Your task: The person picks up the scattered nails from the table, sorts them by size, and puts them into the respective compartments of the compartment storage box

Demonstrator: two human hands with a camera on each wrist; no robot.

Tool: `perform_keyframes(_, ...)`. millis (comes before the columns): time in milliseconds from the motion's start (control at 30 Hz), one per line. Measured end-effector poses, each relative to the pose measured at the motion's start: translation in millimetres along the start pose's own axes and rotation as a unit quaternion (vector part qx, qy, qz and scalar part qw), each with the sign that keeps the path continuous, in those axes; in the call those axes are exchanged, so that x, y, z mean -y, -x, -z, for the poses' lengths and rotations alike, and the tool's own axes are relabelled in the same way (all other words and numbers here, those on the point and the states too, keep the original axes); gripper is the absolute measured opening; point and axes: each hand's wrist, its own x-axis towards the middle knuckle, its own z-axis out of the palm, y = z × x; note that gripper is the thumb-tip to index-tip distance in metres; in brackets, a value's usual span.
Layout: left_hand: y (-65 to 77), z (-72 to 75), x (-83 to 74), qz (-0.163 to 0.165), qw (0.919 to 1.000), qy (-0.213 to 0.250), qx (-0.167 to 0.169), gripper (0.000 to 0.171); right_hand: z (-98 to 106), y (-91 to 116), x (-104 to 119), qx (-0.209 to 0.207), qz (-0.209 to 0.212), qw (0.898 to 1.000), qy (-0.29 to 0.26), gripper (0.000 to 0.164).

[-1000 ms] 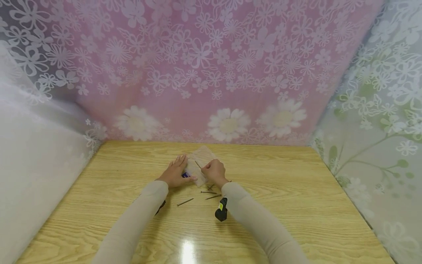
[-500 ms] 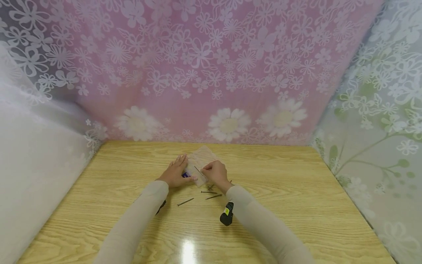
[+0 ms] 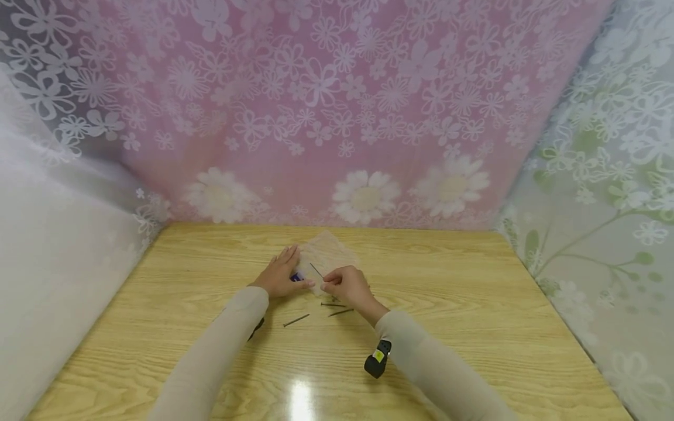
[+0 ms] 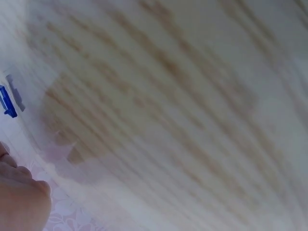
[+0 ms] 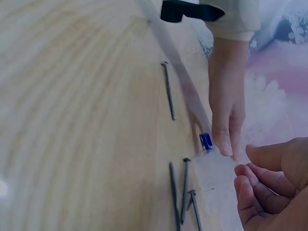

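Observation:
My left hand (image 3: 280,279) lies with spread fingers on the left side of a translucent plastic bag or sheet (image 3: 327,248). A small blue piece (image 5: 206,142) sits at the bag's edge, between that hand's thumb and fingers. One nail (image 3: 316,270) rests slantwise on the bag. Right beside its lower end is my right hand (image 3: 351,287), its fingers loosely bent. In the right wrist view a gap shows between thumb and fingers, with nothing seen in it. The left wrist view is mostly blurred; part of a hand (image 4: 24,197) shows at its lower left.
Several nails lie on the wooden table (image 3: 210,351), a lone one (image 3: 296,320) nearer to me and others (image 5: 185,190) grouped beside the bag. Flowered cloth (image 3: 363,117) hangs behind the table and along both sides.
My right hand, which held the nail over the bag, has drawn back toward me and rightward. The nail has stayed on the bag. My left hand has kept its place.

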Motion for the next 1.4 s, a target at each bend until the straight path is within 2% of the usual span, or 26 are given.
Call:
perform_keyframes(200, 2.0, 1.8, -0.8, -0.002, 1.0, -0.007, 0.003, 0.111, -12.7, 10.0, -3.7, 0.025, 0.034, 0.999, 0.004, 0.016)
perform_keyframes(367, 3.8, 3.0, -2.1, -0.002, 0.9999, -0.003, 0.01, 0.11, -26.5, 18.8, -3.7, 0.032, 0.073, 0.997, 0.022, 0.017)
perform_keyframes(533, 4.1, 3.4, -3.0, -0.004, 0.9999, -0.007, 0.009, 0.109, -40.8, 23.7, -5.5, 0.036, 0.094, 0.995, 0.025, 0.014)
perform_keyframes(767, 3.7, 2.9, -4.1, -0.008, 0.9999, -0.003, 0.006, 0.109, -55.0, 22.5, -9.6, 0.031, 0.109, 0.992, 0.055, 0.012)
perform_keyframes(1067, 4.2, 5.5, -5.5, -0.01, 0.9999, 0.002, 0.0, 0.107, -55.8, 20.3, -7.1, 0.029, 0.115, 0.99, 0.074, 0.004)
perform_keyframes(1400, 4.1, 7.6, -6.4, -0.011, 0.9999, 0.0, 0.004, 0.107, -55.3, 19.7, -4.3, 0.037, 0.102, 0.99, 0.094, 0.012)
